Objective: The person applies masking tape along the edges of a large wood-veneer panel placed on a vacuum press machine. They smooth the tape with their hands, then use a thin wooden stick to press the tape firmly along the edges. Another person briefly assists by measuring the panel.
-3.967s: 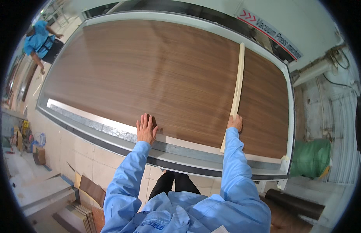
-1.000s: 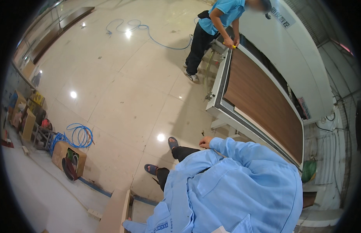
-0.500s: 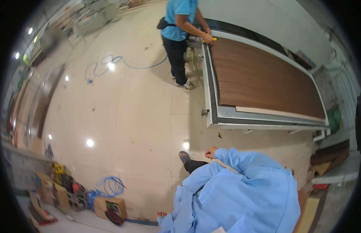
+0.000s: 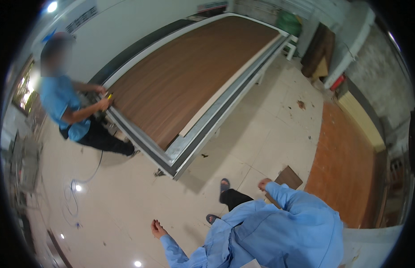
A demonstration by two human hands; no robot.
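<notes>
My left hand (image 4: 158, 228) hangs over the tiled floor at my left, fingers loosely bent and nothing seen in it. My right hand (image 4: 263, 183) is closed at the edge of a small brown board (image 4: 289, 177), which passes behind my forearm; the sleeve hides part of the board, and the grip is only partly visible. Beyond my feet stands a long table with a white and grey frame (image 4: 212, 123). On it lies a large brown wood-grain sheet (image 4: 185, 71), with a pale strip (image 4: 230, 85) along its near side.
A co-worker in a blue shirt (image 4: 60, 100) leans at the table's left end, holding a small yellow tool (image 4: 110, 96). A blue hose (image 4: 73, 196) curls on the floor at left. An orange-brown panel (image 4: 339, 161) and thick stacked boards (image 4: 361, 116) stand at right.
My view has swung right, so the table and co-worker now sit further left. My left hand has come forward, away from my body. The small board by my right hand now shows its brown face.
</notes>
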